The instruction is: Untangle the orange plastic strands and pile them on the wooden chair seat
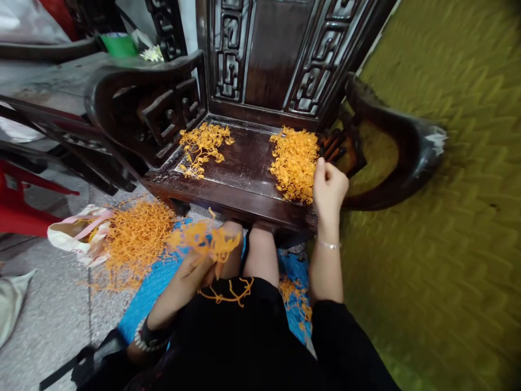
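Ok, head view, the only one: L hand [199, 269] is low, over the lap, holding a loose bunch of orange strips [203, 241]; bunch is blurred, so can't tell exactly how the fingers grip it. R hand [330, 187] is up at the chair, fingers curled into a fist, just beside the R edge of the bigger seat pile [295, 163]; can't tell if anything's pinched inside. Thin bracelet [329, 245] on that wrist.

Dark wood chair [250, 155] faces the person, w/ carved back & curved arms. On its seat: bigger pile at R, dense & roughly rectangular; smaller pile [205, 146] at L, thinner & stringy, bare wood btwn the two. One long strip [230, 296] lies across the black clothing on the lap.

Down on the floor, L side: a big heap [140, 233] of orange strips, partly on a blue sheet [148, 285], right by a white bag [69, 233] w/ a pink strap. More orange scraps [297, 298] on the sheet nr the R leg. Far L, red stool [28, 201], partly cut off; above it a side table [52, 81] w/ a green bowl [120, 45].
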A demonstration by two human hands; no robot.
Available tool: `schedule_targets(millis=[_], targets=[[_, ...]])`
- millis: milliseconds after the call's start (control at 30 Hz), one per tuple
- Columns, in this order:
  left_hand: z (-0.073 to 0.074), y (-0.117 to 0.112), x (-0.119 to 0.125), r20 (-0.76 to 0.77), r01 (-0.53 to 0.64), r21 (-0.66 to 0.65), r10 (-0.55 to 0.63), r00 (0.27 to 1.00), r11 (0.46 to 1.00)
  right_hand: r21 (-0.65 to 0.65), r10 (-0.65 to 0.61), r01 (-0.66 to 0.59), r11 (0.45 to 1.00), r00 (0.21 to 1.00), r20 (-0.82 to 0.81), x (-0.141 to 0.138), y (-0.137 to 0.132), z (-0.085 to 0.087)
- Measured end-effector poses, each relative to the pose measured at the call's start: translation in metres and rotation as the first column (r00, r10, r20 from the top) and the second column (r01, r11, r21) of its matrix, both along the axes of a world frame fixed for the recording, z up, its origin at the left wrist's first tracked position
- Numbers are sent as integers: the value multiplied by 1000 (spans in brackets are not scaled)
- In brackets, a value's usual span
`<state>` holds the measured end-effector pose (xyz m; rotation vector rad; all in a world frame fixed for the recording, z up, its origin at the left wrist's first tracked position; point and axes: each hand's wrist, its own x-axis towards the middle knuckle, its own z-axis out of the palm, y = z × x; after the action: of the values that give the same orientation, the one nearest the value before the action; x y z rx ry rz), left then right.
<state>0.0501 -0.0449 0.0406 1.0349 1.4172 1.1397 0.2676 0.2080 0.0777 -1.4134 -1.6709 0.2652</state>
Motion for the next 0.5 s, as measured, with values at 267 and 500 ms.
schedule_targets(millis=[267, 500], targets=[[-6, 19, 11, 238, -32, -28, 38, 971, 999, -62, 8, -1, 998, 994, 106, -12, 58, -43], [-13, 30, 18, 77, -50, 36, 47, 996, 998, 279, 741, -694, 664, 660, -121, -64, -101, -15]])
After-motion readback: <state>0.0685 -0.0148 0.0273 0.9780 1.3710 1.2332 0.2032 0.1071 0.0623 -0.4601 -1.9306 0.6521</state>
